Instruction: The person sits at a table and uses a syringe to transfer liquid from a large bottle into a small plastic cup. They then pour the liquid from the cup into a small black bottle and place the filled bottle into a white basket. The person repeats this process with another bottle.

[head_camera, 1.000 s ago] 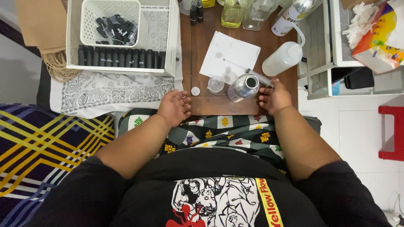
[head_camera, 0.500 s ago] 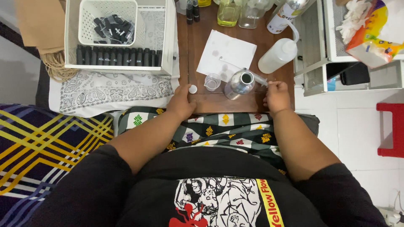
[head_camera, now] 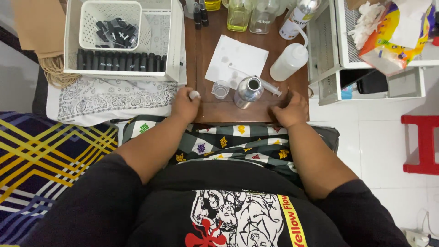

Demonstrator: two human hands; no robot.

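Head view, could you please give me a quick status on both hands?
Left hand pinching small white cap. Right hand flat on wooden table, empty. Metal bottle upright between them, untouched.

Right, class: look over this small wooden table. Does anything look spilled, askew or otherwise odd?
Yes: the white paper sheet carries faint wet-looking spots, as from drips. It also lies askew to the table edges. The squeeze bottle lies tilted on its side.

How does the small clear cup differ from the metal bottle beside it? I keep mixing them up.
The small clear cup is see-through and low; the metal bottle is silver, opaque and taller. The cup's mouth is wide; the bottle narrows to a small opening. Both stand open-topped on the wooden table.
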